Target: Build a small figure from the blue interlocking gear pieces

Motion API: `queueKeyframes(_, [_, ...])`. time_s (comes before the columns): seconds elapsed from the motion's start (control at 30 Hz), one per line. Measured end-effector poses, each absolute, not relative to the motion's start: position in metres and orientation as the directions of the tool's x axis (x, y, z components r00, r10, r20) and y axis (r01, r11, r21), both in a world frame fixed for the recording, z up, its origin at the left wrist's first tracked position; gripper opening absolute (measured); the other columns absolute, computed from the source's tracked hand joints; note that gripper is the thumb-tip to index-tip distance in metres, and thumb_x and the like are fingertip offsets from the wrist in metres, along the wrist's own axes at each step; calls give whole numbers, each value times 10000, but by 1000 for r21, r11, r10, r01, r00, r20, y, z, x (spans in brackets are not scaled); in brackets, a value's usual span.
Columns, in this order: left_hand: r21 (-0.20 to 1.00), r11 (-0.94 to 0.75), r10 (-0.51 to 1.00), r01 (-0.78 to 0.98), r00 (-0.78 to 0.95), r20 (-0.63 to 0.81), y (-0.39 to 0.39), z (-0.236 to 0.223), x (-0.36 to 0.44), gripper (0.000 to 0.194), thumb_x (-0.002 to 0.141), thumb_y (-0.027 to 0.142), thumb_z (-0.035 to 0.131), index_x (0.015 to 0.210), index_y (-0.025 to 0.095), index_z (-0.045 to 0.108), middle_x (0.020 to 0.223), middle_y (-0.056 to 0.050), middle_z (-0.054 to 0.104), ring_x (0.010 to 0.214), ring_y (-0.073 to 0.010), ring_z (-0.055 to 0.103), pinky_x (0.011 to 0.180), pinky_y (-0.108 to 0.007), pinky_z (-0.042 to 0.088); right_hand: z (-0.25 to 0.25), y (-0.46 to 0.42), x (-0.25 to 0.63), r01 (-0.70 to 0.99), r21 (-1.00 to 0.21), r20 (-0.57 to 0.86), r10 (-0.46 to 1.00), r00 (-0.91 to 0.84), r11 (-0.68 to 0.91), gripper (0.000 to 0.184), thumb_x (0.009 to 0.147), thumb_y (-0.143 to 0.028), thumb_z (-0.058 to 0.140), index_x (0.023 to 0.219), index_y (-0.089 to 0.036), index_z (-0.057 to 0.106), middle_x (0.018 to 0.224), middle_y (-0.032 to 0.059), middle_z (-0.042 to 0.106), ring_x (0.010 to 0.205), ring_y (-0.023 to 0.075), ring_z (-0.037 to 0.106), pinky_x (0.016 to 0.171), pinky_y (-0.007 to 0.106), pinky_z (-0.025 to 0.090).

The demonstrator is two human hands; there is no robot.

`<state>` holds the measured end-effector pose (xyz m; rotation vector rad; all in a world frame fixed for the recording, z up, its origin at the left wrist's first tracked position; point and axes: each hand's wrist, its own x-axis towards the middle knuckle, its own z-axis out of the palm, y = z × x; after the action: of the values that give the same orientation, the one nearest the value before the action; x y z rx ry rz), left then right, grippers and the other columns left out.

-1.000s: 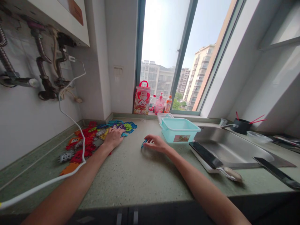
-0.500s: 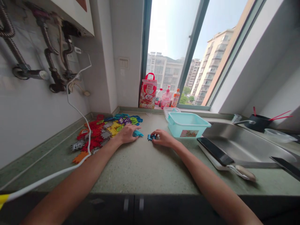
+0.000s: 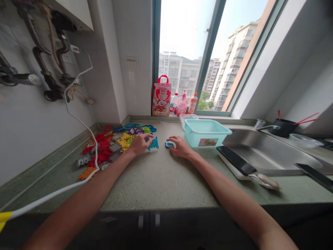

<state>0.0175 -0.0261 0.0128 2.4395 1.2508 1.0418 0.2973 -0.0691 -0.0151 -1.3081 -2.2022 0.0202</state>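
From the head camera, the left hand [image 3: 139, 143] pinches a teal interlocking plastic tile [image 3: 153, 143] at the edge of the heap of coloured tiles [image 3: 109, 149] on the green speckled bench [image 3: 161, 177]. Just beside it, the right hand [image 3: 180, 147] rests palm down, fingertips closed on a small blue tile [image 3: 168, 144], near the pale teal plastic tub [image 3: 206, 133] beside the steel sink [image 3: 262, 152]

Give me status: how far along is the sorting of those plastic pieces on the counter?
Early. Done: nothing visible in the teal bin, though its floor is hidden. In hand: the left hand grips a teal piece at the pile's edge; the right hand rests on a blue piece on the counter. Left: nearly the whole coloured pile.
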Motion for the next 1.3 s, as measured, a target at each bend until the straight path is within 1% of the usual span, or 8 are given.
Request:
queueKeyframes(0.13, [599,-533,843,598,438,313,-25,7,28,414,862,540,623,970,194,822,809,-40,784,725,-193,692,676,-272,502,-2,-84,284,650,-330,568,694,-442,684,536,881,-139,604,1406,-249,626,1378,82,659,1248,225,615,1113,374,454])
queueKeyframes(0.37, [600,-581,798,550,531,287,-23,6,22,528,994,537,400,995,204,810,951,-49,808,886,-215,724,785,-277,519,-5,-93,264,677,-291,429,725,-539,676,419,891,-445,780,1262,-256,736,1190,100,721,1120,253,657,1025,374,492])
queueKeyframes(0.47, [515,-675,702,528,675,227,-23,12,11,368,920,401,514,1028,230,822,986,-32,795,867,-190,697,761,-251,499,-9,-89,266,716,-273,401,753,-522,642,343,896,-438,793,1189,-261,772,1082,81,752,1031,238,669,957,353,498])
queueKeyframes(0.57, [499,-701,654,510,738,165,-23,14,5,348,791,293,632,1071,236,831,842,-14,749,705,-146,625,658,-226,458,-9,-85,270,729,-296,396,774,-495,617,228,912,-390,783,1098,-260,802,1006,55,781,951,216,675,894,324,486])
queueKeyframes(0.77, [599,-707,606,376,759,239,-20,2,10,290,813,387,737,997,194,853,873,-47,760,703,-128,586,638,-215,432,-13,-80,273,732,-408,358,833,-422,546,190,901,-340,763,1047,-229,812,906,18,778,747,134,645,723,244,445])
queueKeyframes(1.03, [662,-652,655,369,714,247,-25,-7,21,204,804,367,828,903,191,854,777,-21,790,654,-127,624,648,-227,439,-14,-78,276,771,-368,399,837,-374,520,182,966,-309,691,931,-193,827,842,37,730,695,116,591,706,240,412])
queueKeyframes(1.13, [612,-692,645,383,708,287,-27,-5,24,139,791,315,847,871,202,855,797,-17,798,677,-133,650,670,-228,455,-14,-75,277,798,-315,407,832,-376,514,314,1024,-288,595,816,-169,798,787,43,717,677,121,564,688,247,385])
queueKeyframes(1.3, [439,-780,603,445,722,340,-33,1,26,77,812,284,848,882,256,861,804,-6,783,763,-148,675,742,-235,464,-19,-71,276,823,-327,385,861,-332,464,254,1012,-262,601,867,-173,790,826,54,757,709,147,588,677,252,380])
